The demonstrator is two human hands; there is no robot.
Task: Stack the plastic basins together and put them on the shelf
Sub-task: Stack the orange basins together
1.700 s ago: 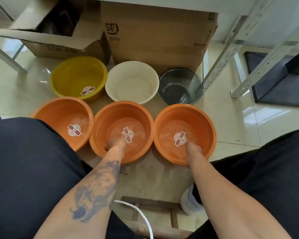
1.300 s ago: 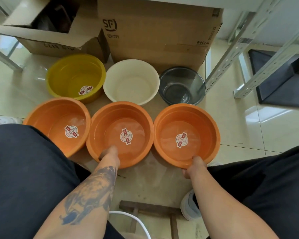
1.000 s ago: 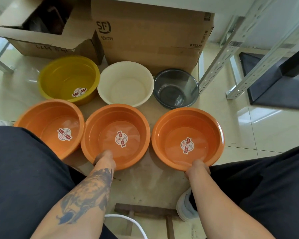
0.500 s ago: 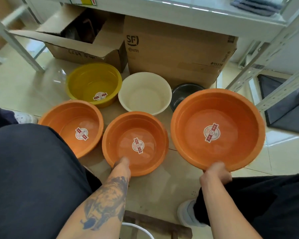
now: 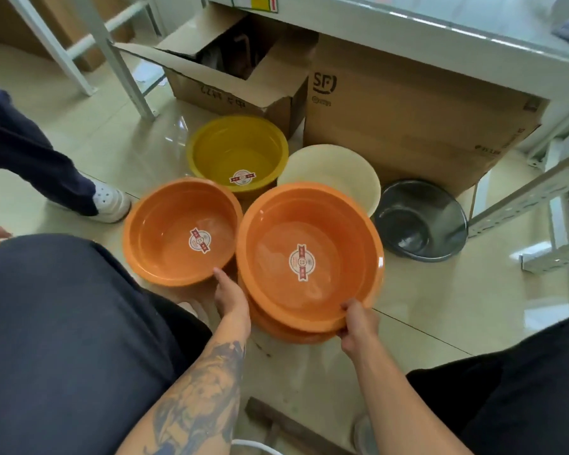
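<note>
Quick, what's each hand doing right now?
Left hand: steadying the lower orange basin, grip unclear.
Right hand: closed on the top orange basin's rim.

The closed cardboard box at one o'clock carries a printed "SF" logo on its near left corner, with a small round mark beneath it too fine to read. Small print at its lower right edge is blurred. The open cardboard box at twelve o'clock bears handwritten characters, upside down and illegible. Round red-and-white stickers sit inside the yellow basin and two orange basins, their wording unreadable.
</note>
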